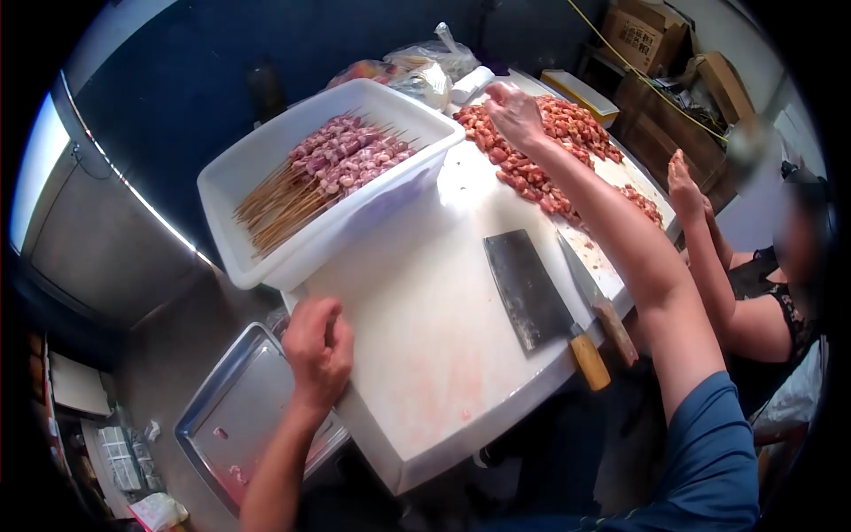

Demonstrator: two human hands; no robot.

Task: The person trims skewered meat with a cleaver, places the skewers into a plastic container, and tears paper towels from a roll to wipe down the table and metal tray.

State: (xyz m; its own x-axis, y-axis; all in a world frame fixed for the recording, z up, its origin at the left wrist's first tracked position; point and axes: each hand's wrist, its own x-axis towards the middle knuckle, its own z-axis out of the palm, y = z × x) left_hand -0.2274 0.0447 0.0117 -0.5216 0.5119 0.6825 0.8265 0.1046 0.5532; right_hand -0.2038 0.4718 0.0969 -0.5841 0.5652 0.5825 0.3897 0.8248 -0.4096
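My left hand point(320, 349) hovers at the left edge of the white table point(417, 355), its fingers loosely curled and nothing visible in them. Stretched across to the far side, my right hand point(516, 113) is closed above the pile of raw meat chunks point(567, 124); what its fingers hold, if anything, is hidden. Nearby lies a white roll point(472, 84). A white plastic tub point(434, 142) holds several rows of skewered raw meat point(355, 160). On the table in front of me lie a cleaver point(529, 288) with a wooden handle and a long knife point(596, 297).
A metal tray point(217, 390) with meat scraps sits low at the left. Another person's hands point(686, 186) are raised at the right of the table. Plastic bags point(425, 75) stand behind the tub; cardboard boxes point(647, 35) are at the back right.
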